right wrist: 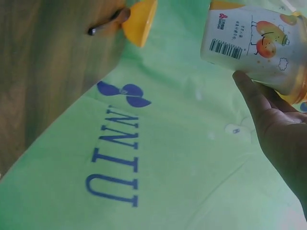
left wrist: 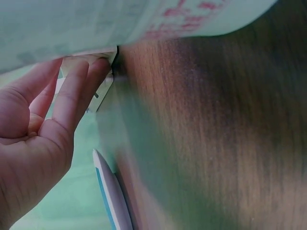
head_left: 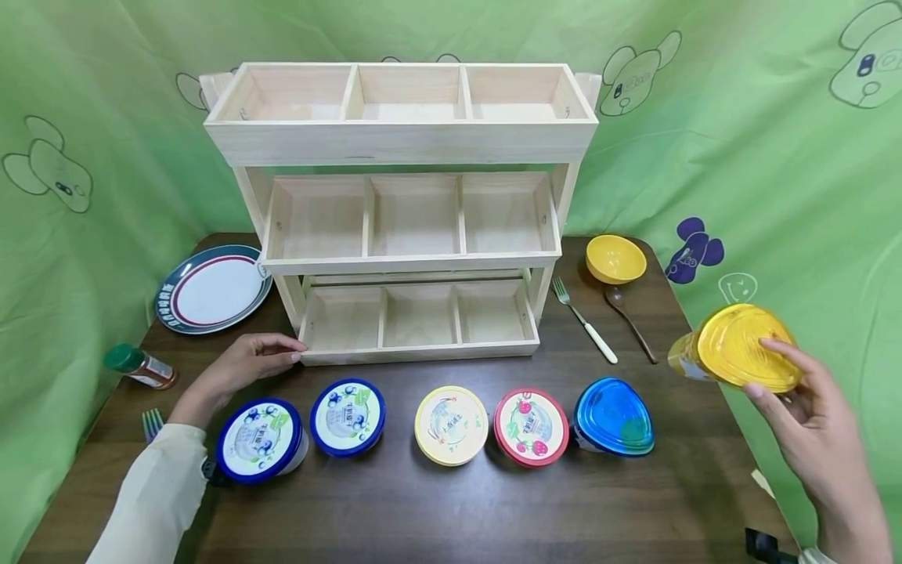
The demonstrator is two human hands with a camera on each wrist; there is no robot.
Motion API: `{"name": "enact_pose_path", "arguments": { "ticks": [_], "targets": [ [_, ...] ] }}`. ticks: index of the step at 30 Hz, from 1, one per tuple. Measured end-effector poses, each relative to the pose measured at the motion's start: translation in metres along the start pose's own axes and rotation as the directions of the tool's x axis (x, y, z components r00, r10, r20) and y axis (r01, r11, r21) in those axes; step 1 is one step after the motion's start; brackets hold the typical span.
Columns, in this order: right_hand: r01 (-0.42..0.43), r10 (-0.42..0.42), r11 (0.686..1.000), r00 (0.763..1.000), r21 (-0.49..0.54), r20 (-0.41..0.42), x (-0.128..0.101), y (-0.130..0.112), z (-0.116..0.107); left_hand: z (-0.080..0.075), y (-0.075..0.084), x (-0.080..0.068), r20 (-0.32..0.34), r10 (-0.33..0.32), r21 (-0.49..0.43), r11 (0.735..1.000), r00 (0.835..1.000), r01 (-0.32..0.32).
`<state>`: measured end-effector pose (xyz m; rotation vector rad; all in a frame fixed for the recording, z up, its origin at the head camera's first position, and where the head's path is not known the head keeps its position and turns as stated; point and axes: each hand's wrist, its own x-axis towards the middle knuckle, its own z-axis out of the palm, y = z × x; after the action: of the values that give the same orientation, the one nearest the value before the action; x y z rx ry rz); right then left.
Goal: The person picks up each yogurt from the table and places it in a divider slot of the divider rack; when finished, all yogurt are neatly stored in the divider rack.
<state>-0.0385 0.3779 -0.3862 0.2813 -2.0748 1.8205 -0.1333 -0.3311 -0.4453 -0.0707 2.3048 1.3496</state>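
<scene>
Head camera, looking down at a dark wooden table [head_left: 451,509]: my right hand [head_left: 817,427] holds a yellow-lidded cup [head_left: 736,348] up in the air past the table's right edge, fingers curled over the lid and thumb underneath, the cup tipped so its lid faces me. Right wrist view shows the same cup [right wrist: 254,40] from its side — white wall, barcode, a cartoon fruit print — with my thumb [right wrist: 252,93] pressed against it above the green cloth [right wrist: 158,158].

My left hand [head_left: 243,368] lies on the table with relaxed, nearly straight fingers, fingertips touching the front left corner of the three-tier wooden rack [head_left: 402,211]; it grips nothing. Left wrist view confirms it — fingertips [left wrist: 79,79] against the pale wood corner, palm open.

Five more cups stand in a row in front of the rack: two blue-rimmed cups [head_left: 261,439] [head_left: 348,417], a yellow-rimmed cup [head_left: 451,425], a red-rimmed cup [head_left: 531,427] and a blue-lidded cup [head_left: 615,417].

Right of the rack lie a white-handled fork [head_left: 585,321], a brown spoon [head_left: 629,317] and a yellow bowl [head_left: 616,258]. Left of it sit a striped plate [head_left: 214,288], a green-capped bottle [head_left: 141,366] on its side and the tines of a second fork [head_left: 151,423] beside my sleeve [head_left: 155,501].
</scene>
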Motion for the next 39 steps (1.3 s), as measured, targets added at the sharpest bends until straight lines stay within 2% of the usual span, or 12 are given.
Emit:
{"name": "enact_pose_path", "arguments": {
  "ticks": [6,13,18,25,30,32,39],
  "targets": [
    [-0.009,0.009,1.0,1.0,-0.021,0.015,0.01,-0.007,0.007,0.0,0.0,0.001,-0.002,0.007,0.002,1.0,1.0,-0.007],
    [0.062,-0.058,0.995,0.997,-0.074,0.055,0.03,-0.02,0.015,0.003,0.001,0.001,0.0,0.011,-0.005,1.0,1.0,-0.011],
    [0.065,-0.058,0.99,0.997,-0.125,0.058,0.041,-0.028,0.02,0.004,0.002,0.001,0.0,0.011,-0.018,1.0,1.0,-0.011],
    [0.052,-0.042,0.996,0.99,-0.073,0.134,0.056,-0.035,0.035,0.003,-0.001,0.0,0.003,0.015,-0.028,0.999,1.0,-0.015],
    [0.071,-0.078,0.997,0.978,0.042,0.192,0.066,-0.04,0.046,0.004,0.0,0.0,-0.001,0.008,-0.015,1.0,1.0,-0.008],
    [0.081,-0.098,0.993,0.974,0.089,0.204,0.069,-0.041,0.05,0.004,0.001,-0.001,-0.005,0.002,-0.004,1.0,1.0,-0.002],
    [0.127,-0.15,0.984,0.969,0.124,0.196,0.082,-0.045,0.069,0.004,0.001,-0.002,-0.016,-0.006,0.031,0.999,1.0,0.007]
  ]
}}
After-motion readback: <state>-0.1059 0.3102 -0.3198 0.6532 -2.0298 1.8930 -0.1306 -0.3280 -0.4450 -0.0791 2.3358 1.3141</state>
